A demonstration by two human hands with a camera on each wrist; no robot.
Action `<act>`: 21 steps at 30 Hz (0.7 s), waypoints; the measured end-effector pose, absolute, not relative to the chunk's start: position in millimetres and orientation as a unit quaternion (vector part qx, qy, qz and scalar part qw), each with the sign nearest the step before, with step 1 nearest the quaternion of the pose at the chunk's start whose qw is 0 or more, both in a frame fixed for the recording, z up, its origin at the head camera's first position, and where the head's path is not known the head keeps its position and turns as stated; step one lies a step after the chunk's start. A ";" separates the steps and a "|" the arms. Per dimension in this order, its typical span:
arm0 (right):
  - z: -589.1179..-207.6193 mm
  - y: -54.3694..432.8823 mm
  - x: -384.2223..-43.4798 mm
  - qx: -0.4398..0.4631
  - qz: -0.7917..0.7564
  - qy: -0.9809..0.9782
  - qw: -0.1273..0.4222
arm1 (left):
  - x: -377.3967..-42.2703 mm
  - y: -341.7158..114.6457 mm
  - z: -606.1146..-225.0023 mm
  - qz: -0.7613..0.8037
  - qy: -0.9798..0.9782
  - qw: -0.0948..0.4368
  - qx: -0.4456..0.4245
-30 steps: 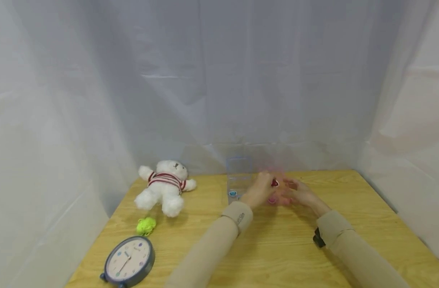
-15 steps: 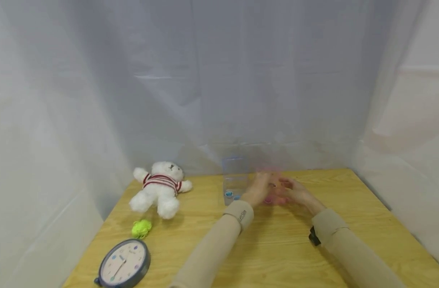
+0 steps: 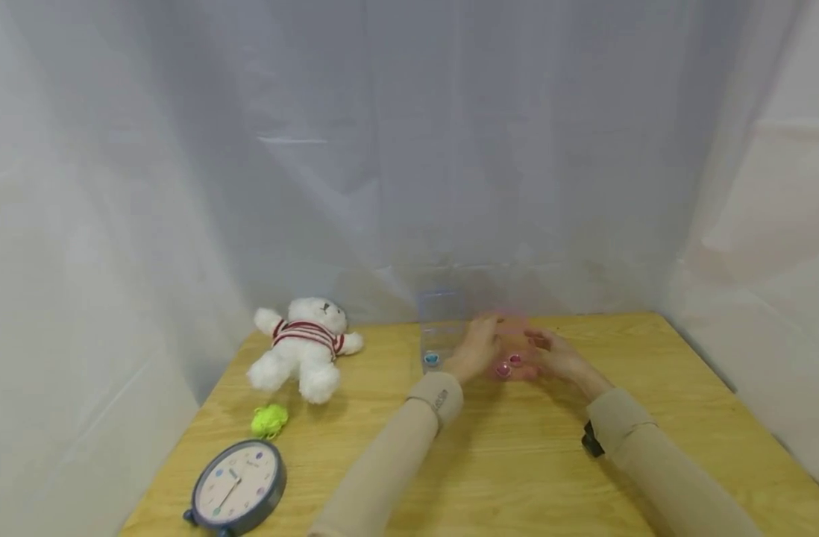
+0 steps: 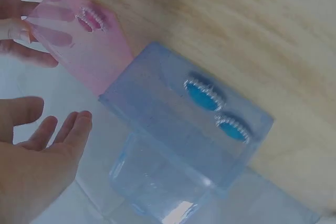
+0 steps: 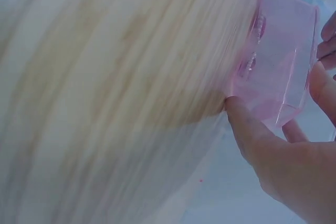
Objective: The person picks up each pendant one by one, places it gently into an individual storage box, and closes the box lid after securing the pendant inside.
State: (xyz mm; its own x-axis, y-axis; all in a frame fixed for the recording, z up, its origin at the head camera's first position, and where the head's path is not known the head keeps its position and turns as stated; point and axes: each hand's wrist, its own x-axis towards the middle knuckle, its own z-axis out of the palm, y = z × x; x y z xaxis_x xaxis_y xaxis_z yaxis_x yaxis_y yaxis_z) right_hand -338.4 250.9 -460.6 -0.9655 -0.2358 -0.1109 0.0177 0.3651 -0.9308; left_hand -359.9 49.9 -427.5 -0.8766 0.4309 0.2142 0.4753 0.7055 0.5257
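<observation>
A clear pink box stands at the back of the table, holding two pink oval gems with beaded rims. My right hand holds the box's right end; in the right wrist view its fingers and thumb are around that end. My left hand is at the box's left side, and in the left wrist view its relaxed fingers hold nothing. To the left is a clear blue box with two blue oval gems; the left forearm partly covers it in the head view.
A white teddy bear in a striped sweater lies at the back left. Before it are a yellow-green yarn ball and a blue-rimmed alarm clock. Pale sheeting hangs behind the wooden table.
My left hand has let go of a red-pink gem, which now lies beside the other one in the pink box. That hand has drawn slightly left; the right hand stays at the box.
</observation>
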 end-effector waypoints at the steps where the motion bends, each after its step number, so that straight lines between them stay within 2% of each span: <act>1: -460.5 251.5 -337.8 -0.069 -0.557 0.820 0.113 | -360.1 48.8 -428.5 -0.320 -0.916 0.029 -0.239; 8: -455.8 254.1 -337.9 -0.098 -0.499 0.856 0.089 | -358.0 41.7 -433.7 -0.497 -0.853 -0.039 -0.153; 13: -448.4 249.5 -346.5 -0.078 -0.494 0.863 0.074 | -358.0 42.1 -431.0 -0.530 -0.837 -0.047 -0.126; 21: -444.1 241.4 -361.7 -0.038 -0.516 0.851 0.089 | -358.7 52.2 -427.9 -0.587 -0.802 -0.061 -0.086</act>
